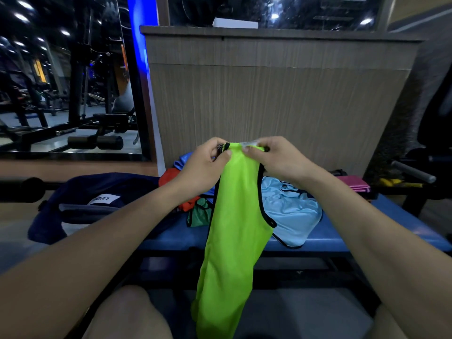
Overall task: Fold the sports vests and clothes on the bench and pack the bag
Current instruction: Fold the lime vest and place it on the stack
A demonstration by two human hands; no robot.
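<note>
Because it hangs lengthwise above the blue padded table [342,237], the neon-green mesh sports vest with black trim [232,228] drops straight, probably ready for folding; the left hand [208,165] and right hand [276,160], raised close together, each keep a pinching grip clamped on its top edge.

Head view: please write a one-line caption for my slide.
Both hands, left and right, hold a lime-green vest up over the blue bench.
</note>
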